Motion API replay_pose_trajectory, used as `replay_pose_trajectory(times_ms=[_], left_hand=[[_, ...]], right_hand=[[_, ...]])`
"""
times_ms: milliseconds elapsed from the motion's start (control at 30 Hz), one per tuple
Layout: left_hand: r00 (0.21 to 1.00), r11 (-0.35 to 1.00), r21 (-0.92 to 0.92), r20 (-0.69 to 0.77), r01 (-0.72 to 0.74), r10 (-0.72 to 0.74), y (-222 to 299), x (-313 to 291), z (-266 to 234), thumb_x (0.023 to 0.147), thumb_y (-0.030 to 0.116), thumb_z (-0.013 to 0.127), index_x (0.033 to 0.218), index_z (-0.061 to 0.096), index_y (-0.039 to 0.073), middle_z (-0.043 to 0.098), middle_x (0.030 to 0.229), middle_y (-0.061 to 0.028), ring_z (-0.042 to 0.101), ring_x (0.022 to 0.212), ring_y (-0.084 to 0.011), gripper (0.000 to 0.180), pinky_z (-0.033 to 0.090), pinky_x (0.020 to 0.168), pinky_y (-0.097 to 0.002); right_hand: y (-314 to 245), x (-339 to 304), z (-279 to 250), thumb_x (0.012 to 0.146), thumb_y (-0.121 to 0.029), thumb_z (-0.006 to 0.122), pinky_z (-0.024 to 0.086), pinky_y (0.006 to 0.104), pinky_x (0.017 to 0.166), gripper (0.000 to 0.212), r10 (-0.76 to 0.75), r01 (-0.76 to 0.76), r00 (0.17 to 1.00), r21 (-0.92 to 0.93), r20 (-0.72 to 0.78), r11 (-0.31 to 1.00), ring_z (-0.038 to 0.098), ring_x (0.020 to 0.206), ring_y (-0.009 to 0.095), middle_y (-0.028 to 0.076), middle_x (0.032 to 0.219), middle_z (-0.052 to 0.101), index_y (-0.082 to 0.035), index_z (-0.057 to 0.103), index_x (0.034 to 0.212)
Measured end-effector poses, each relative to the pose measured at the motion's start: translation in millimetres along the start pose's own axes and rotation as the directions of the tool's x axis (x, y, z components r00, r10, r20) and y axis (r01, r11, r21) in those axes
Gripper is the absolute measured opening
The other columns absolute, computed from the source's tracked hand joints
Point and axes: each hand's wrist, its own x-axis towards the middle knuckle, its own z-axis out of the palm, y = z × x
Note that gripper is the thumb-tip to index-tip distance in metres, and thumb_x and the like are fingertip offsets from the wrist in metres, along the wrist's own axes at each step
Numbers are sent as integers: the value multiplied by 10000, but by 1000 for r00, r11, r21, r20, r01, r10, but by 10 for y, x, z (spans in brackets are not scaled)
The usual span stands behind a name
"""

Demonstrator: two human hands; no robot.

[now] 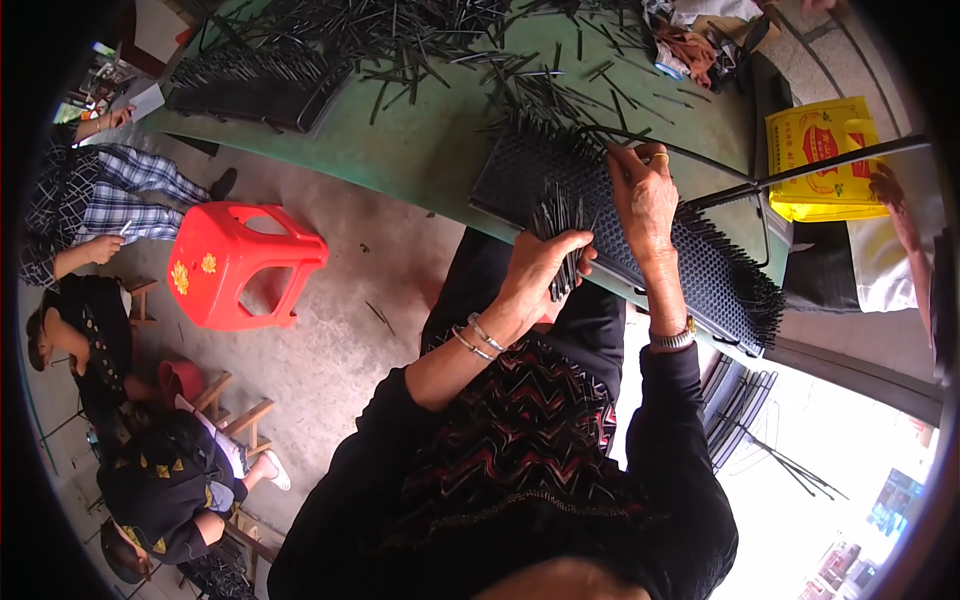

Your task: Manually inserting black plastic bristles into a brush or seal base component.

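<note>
Left hand (548, 262) closed firmly round a bundle of thin dark sticks (562, 215), thumb across the front, ends jutting out above and below the fist. Right hand (645, 195) bent over the far side of the black perforated block (697, 264), fingers curled and pointing down among the rows; how nearly the tips meet, and whether a stick sits between them, cannot tell. Block lies aslant on the near edge of the green table (400, 150), right under both hands; upright sticks (738, 255) bristle along its far side, while much of the honeycomb face nearer the body shows bare holes. Step in hand looks to be setting sticks into holes. To do it well, in my judgement: bundle near the working row, ends level, grip loose enough to free one stick at a time; each stick pinched low, square over its hole, pressed straight down so neighbours are not knocked askew. Working row by row should leave room for the fingers. Loose sticks (430, 50) strewn across the table beyond; a metal rod (840, 160) reaches over the work at right, so mind the wrist there.
</note>
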Motion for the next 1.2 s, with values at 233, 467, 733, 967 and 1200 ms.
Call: replay_pose_trajectory(times_ms=[233, 467, 733, 967, 1200], left_hand=[[999, 999, 43, 25, 22, -23, -23, 41, -28, 801, 150, 705, 833, 660, 11, 660, 701, -79, 603, 556, -147, 149, 452, 514, -262], [988, 988, -47, 51, 149, -147, 26, -29, 49, 797, 215, 728, 935, 643, 73, 679, 819, -74, 679, 677, -174, 215, 502, 528, -299], [996, 999, 3, 70, 48, -48, -154, 87, -11, 806, 211, 724, 846, 658, 46, 646, 676, -58, 594, 540, -138, 182, 443, 459, -265], [997, 999, 43, 80, -20, 16, -123, 77, -6, 812, 213, 718, 758, 656, 35, 626, 623, -50, 562, 500, -116, 196, 416, 455, -240], [992, 999, 35, 122, -31, 26, -116, 73, 17, 818, 198, 707, 762, 651, 30, 620, 619, -44, 562, 500, -116, 185, 415, 460, -239]], right_hand=[[-82, -119, -504, 891, -152, 619, 462, 246, 538, 230, 202, -603, 719, 452, 665, 658, 559, 581, 108, 68, 720, 638, 44, 636, 1010], [-41, -87, -554, 907, -91, 566, 465, 240, 562, 137, 351, -480, 876, 523, 331, 704, 566, 597, 97, 67, 731, 650, 29, 614, 951], [148, -31, -154, 908, -89, 588, 478, 256, 558, 124, 215, -173, 970, 300, -113, 938, 591, 593, 98, 68, 774, 657, -26, 616, 1010], [106, -29, -204, 896, -79, 608, 487, 254, 565, 128, 207, -182, 977, 323, -45, 929, 627, 608, 114, 86, 794, 669, -25, 629, 1010], [89, 32, -267, 894, -82, 612, 501, 254, 575, 104, 174, -180, 984, 339, 46, 923, 657, 634, 123, 77, 764, 673, -24, 635, 978]])
